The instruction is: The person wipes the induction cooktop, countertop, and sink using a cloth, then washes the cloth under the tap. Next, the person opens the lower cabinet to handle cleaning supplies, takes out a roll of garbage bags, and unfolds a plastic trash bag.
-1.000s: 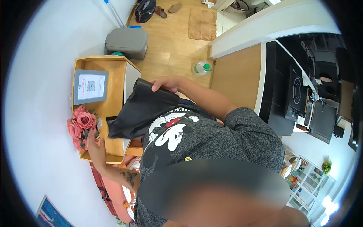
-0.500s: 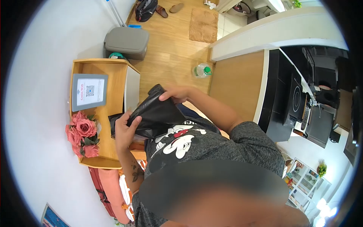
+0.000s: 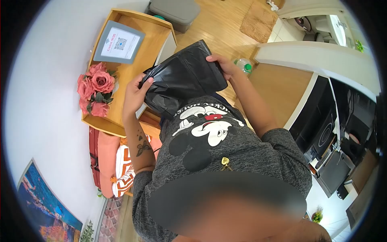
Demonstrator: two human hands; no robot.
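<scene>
A black plastic bag (image 3: 183, 72), shiny and creased, spreads between my two hands in front of my shirt. My left hand (image 3: 136, 92) grips its left end, thumb on top. At the upper right corner, my right hand (image 3: 222, 65) pinches the bag's edge, with the thumb on its near face. Parts of the fingers of both hands are hidden behind the bag. Left of the bag, pink artificial roses (image 3: 100, 82) and a grey-framed Guest Wifi sign (image 3: 121, 42) rest on a wooden cabinet top (image 3: 151, 38).
Beyond the cabinet stands a grey lidded bin (image 3: 175, 10). A clear bottle with a green cap (image 3: 244, 65) is on the floor, near a brown mat (image 3: 259, 22). An induction cooktop (image 3: 325, 133) lies at the right. Cushions (image 3: 108, 165) sit at the lower left.
My left hand went from the roses to the bag, and both hands have since moved up and apart, with the bag spread wider. The view has turned, shifting the cabinet up.
</scene>
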